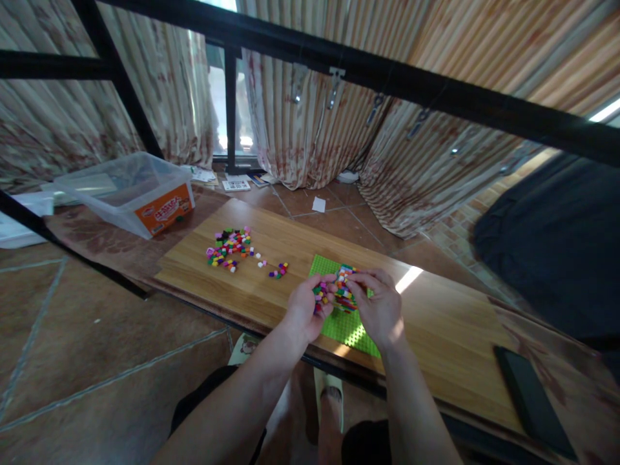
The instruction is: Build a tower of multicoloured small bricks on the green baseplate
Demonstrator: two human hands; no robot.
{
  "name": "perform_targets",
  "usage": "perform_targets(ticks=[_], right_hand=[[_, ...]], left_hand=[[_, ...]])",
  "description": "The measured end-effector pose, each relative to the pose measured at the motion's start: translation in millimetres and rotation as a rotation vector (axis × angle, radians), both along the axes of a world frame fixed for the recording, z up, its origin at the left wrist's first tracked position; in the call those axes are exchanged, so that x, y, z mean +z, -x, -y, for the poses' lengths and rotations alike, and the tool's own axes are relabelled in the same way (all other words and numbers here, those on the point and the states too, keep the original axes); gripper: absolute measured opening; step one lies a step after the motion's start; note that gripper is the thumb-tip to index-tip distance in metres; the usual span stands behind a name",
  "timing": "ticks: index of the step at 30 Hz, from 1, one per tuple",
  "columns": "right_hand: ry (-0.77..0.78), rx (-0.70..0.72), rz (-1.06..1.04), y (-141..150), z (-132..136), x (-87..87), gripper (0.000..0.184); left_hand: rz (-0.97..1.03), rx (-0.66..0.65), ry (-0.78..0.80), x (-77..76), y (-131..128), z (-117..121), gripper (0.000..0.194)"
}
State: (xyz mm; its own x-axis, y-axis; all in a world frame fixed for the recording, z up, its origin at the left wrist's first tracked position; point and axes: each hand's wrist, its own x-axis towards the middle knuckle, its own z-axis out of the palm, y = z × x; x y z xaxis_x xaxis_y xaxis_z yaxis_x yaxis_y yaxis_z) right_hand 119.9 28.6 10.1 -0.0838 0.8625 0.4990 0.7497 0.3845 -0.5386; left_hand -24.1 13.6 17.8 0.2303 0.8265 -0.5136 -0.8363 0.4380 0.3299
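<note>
Off to my far left sits a clear plastic tub (126, 191) with an orange label, tilted a little on the darker part of the surface; I can't tell whether anything is in it. Nearer in, a loose scatter of small coloured bricks (229, 247) lies on the wooden surface (450, 336), with a few strays (279, 270) trailing toward me.

Both my forearms reach forward from below and meet over the green baseplate (345, 326), which lies flat near the front edge of the surface. My left hand (305, 310) is curled, palm turned inward, its grip closed round a small handful of coloured bricks (320, 294). My right hand (380, 307) is just beside it, fingers bent, the grip narrow, fingertips (356, 279) pinching the multicoloured brick stack (345, 287). That stack stands over the baseplate, between my two hands; whether it touches the plate I cannot tell.

A dark phone (530, 400) lies flat well off to my right.
</note>
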Motion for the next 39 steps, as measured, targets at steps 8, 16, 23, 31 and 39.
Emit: perform_targets(ticks=[8, 16, 23, 31, 39], right_hand=[[0.008, -0.025, -0.071, 1, -6, -2.9, 0.011], [-0.010, -0.054, -0.085, 3, -6, -2.5, 0.011], [-0.032, -0.087, -0.101, -7, -4, -1.9, 0.018], [0.002, -0.130, -0.126, 1, -7, -6.5, 0.026], [0.124, -0.110, -0.302, 2, -14, -20.2, 0.031]], left_hand=[[0.005, -0.008, 0.001, -0.3, -1, 2, 0.019], [-0.019, 0.008, 0.003, 0.5, -2, 3, 0.019], [-0.016, 0.018, 0.014, -1.6, -3, 2, 0.021], [-0.009, 0.015, 0.013, -0.3, -2, 2, 0.021], [-0.011, 0.006, 0.014, -0.4, -2, 2, 0.021]])
